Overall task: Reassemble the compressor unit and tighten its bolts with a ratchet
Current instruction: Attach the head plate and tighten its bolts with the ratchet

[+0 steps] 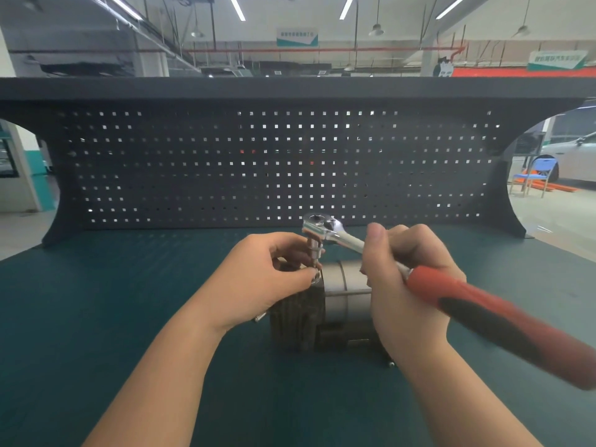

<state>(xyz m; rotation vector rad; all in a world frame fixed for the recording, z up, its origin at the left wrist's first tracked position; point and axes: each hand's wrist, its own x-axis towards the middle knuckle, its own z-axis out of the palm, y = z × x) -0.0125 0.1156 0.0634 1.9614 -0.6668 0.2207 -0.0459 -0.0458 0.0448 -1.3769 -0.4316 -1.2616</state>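
Your left hand [258,279] sits at the left side of the compressor [322,304], with the fingers curled in around the socket [314,250] that hangs below the ratchet's head. The fingertips pinch close to the point where the socket meets the top of the compressor; the bolt itself is hidden behind your fingers, so you cannot tell from here whether the socket is seated on it.

The compressor stands on the green mat [96,317] between your two hands, near the middle of the bench. Its left part is a dark ribbed block, and its right part is a smooth silver cylinder lying on its side. A small metal stub pokes out low on the left, just under your left wrist.

The ratchet [419,285] runs from its shiny head above the socket down and to the right, across the top of the compressor. Its red and black handle sticks out past your right hand toward the lower right edge and looks blurred.

Your right hand [409,279] is wrapped around the ratchet where the silver shaft meets the red grip, thumb up along the shaft and fingers closed around it.

Behind everything stands a dark pegboard [274,162] along the back of the bench.
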